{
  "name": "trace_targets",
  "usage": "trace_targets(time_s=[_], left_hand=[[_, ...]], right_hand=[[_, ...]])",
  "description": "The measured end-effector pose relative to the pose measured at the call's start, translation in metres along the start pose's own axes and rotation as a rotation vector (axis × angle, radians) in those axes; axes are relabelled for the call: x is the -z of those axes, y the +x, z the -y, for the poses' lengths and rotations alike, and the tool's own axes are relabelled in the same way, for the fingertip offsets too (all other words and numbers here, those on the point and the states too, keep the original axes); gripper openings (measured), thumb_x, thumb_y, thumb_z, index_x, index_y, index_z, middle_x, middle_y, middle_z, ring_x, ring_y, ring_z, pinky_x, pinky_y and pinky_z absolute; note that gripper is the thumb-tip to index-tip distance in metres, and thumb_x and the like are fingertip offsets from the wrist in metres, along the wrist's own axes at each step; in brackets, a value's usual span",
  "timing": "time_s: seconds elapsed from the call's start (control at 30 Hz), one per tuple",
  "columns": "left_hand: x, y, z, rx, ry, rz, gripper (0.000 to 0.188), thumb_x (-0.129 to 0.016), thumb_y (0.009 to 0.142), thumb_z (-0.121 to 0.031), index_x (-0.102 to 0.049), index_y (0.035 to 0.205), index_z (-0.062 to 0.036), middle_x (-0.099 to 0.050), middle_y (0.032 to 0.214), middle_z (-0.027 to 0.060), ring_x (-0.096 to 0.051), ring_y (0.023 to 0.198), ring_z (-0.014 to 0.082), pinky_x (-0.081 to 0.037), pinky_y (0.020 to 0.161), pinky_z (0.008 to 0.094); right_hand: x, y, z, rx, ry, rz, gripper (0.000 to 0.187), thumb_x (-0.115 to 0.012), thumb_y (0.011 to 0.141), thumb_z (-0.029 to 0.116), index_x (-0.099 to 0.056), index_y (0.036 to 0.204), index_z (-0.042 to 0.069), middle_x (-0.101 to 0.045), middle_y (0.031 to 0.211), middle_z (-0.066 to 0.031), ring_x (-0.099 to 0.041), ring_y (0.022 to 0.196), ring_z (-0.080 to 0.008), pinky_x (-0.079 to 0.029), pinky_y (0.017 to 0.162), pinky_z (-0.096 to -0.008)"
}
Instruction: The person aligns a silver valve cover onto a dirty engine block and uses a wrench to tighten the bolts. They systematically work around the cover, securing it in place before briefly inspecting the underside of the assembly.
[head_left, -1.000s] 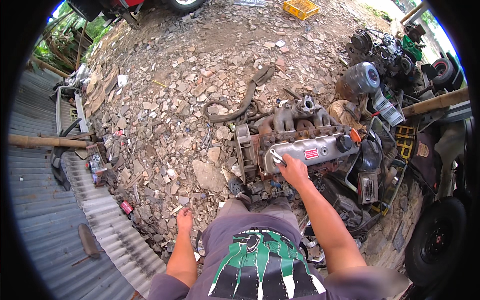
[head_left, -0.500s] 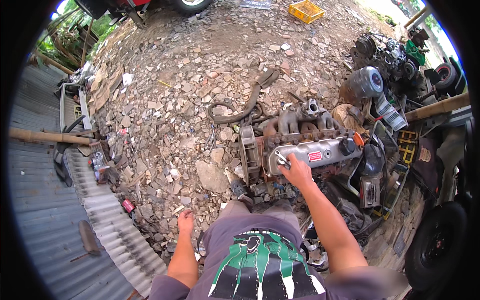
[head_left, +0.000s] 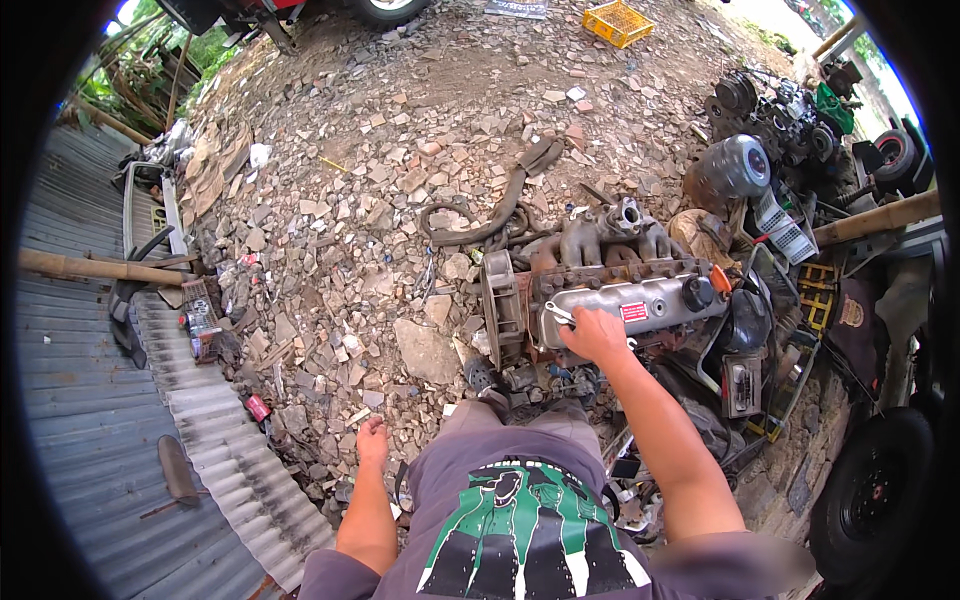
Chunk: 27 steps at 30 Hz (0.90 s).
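A grey metal valve cover (head_left: 662, 300) with a red label and a black cap tops the rusty engine (head_left: 540, 345) in front of me. Over the left half of the cover, my right hand (head_left: 597, 337) is closed around a silver wrench (head_left: 560, 315). One end of the wrench sticks out past my fingers on the left, and a bit of metal shows at the other side of the hand. My left hand (head_left: 372, 440) hangs by my left side above the rubble, its fingers loosely curled with nothing visible in them.
Broken tile rubble (head_left: 350, 230) covers the ground. A dark strap (head_left: 510, 200) lies behind the engine. Piled parts, a plastic jug (head_left: 735, 168) and a tire (head_left: 870, 490) crowd the right. Corrugated sheets (head_left: 215, 420) line the left; a yellow crate (head_left: 617, 22) sits far back.
My right hand has turned slightly over the valve cover, with the wrench shifting a little to the left. My left hand hangs as before. The whole view has moved slightly.
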<state>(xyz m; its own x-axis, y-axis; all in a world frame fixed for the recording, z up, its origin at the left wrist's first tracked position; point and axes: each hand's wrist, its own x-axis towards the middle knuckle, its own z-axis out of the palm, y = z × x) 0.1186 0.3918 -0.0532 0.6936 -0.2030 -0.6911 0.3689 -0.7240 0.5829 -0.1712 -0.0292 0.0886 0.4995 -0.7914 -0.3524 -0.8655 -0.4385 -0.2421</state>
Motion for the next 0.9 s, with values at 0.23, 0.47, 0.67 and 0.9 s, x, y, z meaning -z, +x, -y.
trace_targets(time_s=[0.23,0.47,0.67,0.9], left_hand=[[0.004,-0.001,0.014,0.008,0.032,0.016,0.026,-0.06,0.092,-0.007,-0.059,0.117,0.0011,-0.066,0.1,0.0102,-0.064,0.082,0.0166,-0.054,0.074,0.0295],[0.0,-0.006,0.004,0.029,0.02,-0.003,0.024,-0.059,0.092,-0.007,-0.06,0.115,-0.0004,-0.066,0.096,0.0085,-0.063,0.08,0.0161,-0.053,0.072,0.0292],[-0.001,-0.003,-0.001,0.041,0.007,0.007,0.024,-0.059,0.092,-0.005,-0.061,0.116,-0.0035,-0.066,0.097,0.0066,-0.063,0.08,0.0163,-0.051,0.069,0.029],[0.004,-0.001,0.008,0.02,0.058,0.004,0.027,-0.058,0.092,-0.006,-0.06,0.118,0.0001,-0.067,0.1,0.0093,-0.064,0.083,0.0161,-0.053,0.073,0.0292]], right_hand=[[-0.004,0.008,0.001,-0.044,0.023,0.051,0.032,-0.06,0.081,0.033,-0.071,0.088,0.004,-0.07,0.081,-0.0227,-0.069,0.081,-0.0407,-0.054,0.074,-0.0499],[0.016,0.001,0.01,-0.047,-0.042,0.116,0.036,-0.059,0.082,0.035,-0.071,0.092,0.002,-0.071,0.085,-0.0225,-0.069,0.085,-0.0411,-0.054,0.079,-0.0499],[0.013,0.003,0.009,-0.07,0.018,0.142,0.038,-0.058,0.082,0.034,-0.072,0.089,0.0,-0.07,0.087,-0.0238,-0.068,0.087,-0.0418,-0.053,0.083,-0.0502],[-0.011,0.005,0.015,-0.437,0.407,0.083,0.045,-0.054,0.083,0.034,-0.071,0.095,-0.007,-0.067,0.098,-0.0314,-0.065,0.098,-0.0458,-0.05,0.087,-0.049]])
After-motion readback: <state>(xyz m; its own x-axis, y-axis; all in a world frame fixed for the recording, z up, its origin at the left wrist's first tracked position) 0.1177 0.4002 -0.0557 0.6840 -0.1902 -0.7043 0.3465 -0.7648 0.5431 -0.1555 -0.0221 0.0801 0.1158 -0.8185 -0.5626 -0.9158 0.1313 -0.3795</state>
